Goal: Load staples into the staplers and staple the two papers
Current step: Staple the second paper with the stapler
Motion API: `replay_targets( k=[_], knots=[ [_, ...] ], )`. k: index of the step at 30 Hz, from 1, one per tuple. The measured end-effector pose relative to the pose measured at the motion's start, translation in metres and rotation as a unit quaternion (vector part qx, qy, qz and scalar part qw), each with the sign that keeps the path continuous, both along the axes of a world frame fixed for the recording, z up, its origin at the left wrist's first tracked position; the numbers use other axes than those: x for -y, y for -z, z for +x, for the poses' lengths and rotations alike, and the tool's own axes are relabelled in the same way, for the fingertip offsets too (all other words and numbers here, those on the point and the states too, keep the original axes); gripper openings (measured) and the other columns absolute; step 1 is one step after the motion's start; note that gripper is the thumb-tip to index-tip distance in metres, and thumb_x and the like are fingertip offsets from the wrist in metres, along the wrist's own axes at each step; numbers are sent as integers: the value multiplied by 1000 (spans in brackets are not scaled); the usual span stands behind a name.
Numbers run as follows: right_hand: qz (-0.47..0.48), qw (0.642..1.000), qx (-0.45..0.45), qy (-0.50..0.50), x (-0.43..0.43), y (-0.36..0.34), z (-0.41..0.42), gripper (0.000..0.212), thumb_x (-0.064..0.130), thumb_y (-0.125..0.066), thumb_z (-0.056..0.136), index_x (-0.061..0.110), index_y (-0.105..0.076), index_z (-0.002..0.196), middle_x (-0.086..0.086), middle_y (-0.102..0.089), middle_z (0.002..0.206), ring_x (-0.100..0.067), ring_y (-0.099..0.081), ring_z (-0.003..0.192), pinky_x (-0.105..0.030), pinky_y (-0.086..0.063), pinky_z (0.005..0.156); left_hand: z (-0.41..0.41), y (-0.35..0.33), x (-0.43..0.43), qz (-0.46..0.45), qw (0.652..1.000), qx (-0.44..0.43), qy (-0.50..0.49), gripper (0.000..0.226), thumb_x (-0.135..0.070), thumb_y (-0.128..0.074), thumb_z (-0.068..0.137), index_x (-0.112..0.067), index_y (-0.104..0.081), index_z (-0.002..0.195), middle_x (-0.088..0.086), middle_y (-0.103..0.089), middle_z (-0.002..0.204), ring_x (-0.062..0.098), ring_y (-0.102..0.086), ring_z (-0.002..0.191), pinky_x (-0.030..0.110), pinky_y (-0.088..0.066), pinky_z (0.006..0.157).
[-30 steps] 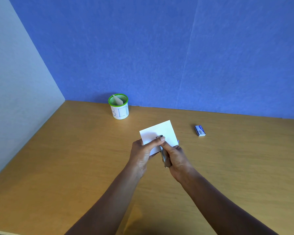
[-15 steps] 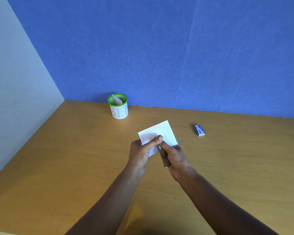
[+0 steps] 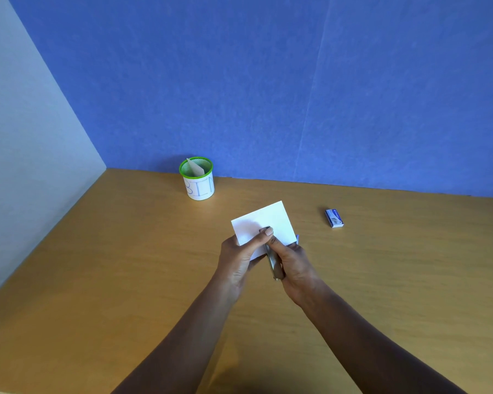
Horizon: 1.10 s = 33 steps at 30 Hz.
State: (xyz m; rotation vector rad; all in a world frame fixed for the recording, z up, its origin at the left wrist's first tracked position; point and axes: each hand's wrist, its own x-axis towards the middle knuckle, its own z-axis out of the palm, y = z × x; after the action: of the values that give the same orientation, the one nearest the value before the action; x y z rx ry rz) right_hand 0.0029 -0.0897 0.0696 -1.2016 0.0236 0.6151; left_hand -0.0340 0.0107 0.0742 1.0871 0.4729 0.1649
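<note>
I have both hands working on the near side of the green-rimmed bin cup [image 3: 197, 180], a little to its right. My left hand [image 3: 236, 260] pinches the white papers [image 3: 268, 217] at their near edge, with the thumb flat on top and the fingers underneath. My right hand [image 3: 296, 263] is wrapped round the metal stapler [image 3: 271, 261]. Its nose reaches in over that same edge, right beside the left thumb. I cannot tell whether the far corner of the papers rests on the table [image 3: 125, 280] or floats just off it.

Over the last second almost nothing has moved. The grips are the same, and the papers and both hands have only drifted a shade toward the cup. I take that to mean the stapler is seated on the edge and the squeeze is either under way or about to come. No staple shows, because the thumb covers the spot.

The staple box [image 3: 334, 218] lies farther to the cup's right, well apart from my hands, so I judge the loading of this stapler finished. I see only one stapler. A paper scrap stands in the cup.
</note>
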Motion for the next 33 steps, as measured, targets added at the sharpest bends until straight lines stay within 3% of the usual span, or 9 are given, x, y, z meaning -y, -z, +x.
replay_targets(
  k=[5, 9, 14, 16, 19, 20, 23, 28, 33],
  knots=[
    [3, 999, 18, -36, 3, -2, -1, 50, 34, -68, 70, 10, -64, 114, -4, -70, 110, -10, -66, 96, -19, -48, 71, -1, 3, -4, -35, 999, 16, 32, 36, -40, -70, 66, -16, -70, 93, -1, -75, 93, 11, -71, 87, 25, -57, 71],
    [6, 997, 35, -67, 4, 0, -2, 47, 37, -65, 72, 14, -64, 114, 1, -70, 110, -8, -64, 102, -25, -46, 85, 0, 6, -8, -46, 999, -1, 17, 22, -30, -56, 89, -14, -69, 97, 1, -75, 94, 16, -70, 90, 28, -57, 73],
    [6, 995, 30, -97, 7, 1, -3, 42, 44, -59, 77, 15, -69, 106, 0, -69, 106, -12, -59, 104, -29, -39, 88, -1, 6, -9, -35, 999, -8, -5, 23, -25, -54, 92, -11, -66, 104, 8, -71, 103, 22, -67, 96, 33, -57, 77],
    [2, 996, 21, -89, 8, 1, -4, 60, 46, -59, 77, -7, -62, 106, -16, -61, 101, -16, -55, 100, -30, -37, 87, -1, 5, -9, -38, 999, -9, -16, 24, -25, -54, 92, -10, -65, 107, 9, -70, 105, 23, -65, 97, 32, -57, 72],
    [3, 996, 18, -85, 9, -1, -7, 74, 49, -57, 78, -20, -50, 104, -16, -45, 95, -18, -49, 84, -25, -32, 66, -1, 5, -10, -40, 999, -17, -28, 29, -24, -54, 92, -7, -62, 114, 12, -67, 109, 27, -63, 101, 35, -57, 75],
    [9, 996, 15, -88, 9, 0, -6, 70, 49, -56, 79, -17, -55, 102, -16, -51, 94, -14, -52, 80, -22, -32, 61, -1, 6, -11, -40, 999, -18, -30, 30, -25, -54, 92, -7, -62, 115, 13, -67, 109, 28, -63, 102, 37, -56, 78],
    [22, 995, 8, -99, 10, 0, -6, 34, 51, -54, 79, 24, -75, 87, 7, -68, 86, -1, -59, 71, -18, -37, 57, -1, 7, -12, -42, 998, -16, -35, 21, -25, -54, 92, -11, -65, 105, 8, -69, 100, 24, -64, 95, 34, -56, 73],
    [12, 997, -21, -68, 10, 2, -4, 27, 51, -55, 79, 30, -71, 74, 11, -54, 70, -4, -49, 65, -21, -32, 56, 0, 10, -16, -68, 993, -37, -86, 9, -19, -58, 90, -12, -64, 90, 1, -70, 82, 18, -65, 82, 28, -57, 63],
    [5, 997, -57, -44, 10, 3, -4, 25, 51, -58, 75, 31, -71, 70, 16, -62, 69, -6, -56, 77, -21, -35, 61, -2, 12, -20, -73, 986, -76, -127, 2, -12, -62, 86, -13, -61, 88, 1, -66, 81, 16, -62, 77, 26, -50, 63]
  ],
)
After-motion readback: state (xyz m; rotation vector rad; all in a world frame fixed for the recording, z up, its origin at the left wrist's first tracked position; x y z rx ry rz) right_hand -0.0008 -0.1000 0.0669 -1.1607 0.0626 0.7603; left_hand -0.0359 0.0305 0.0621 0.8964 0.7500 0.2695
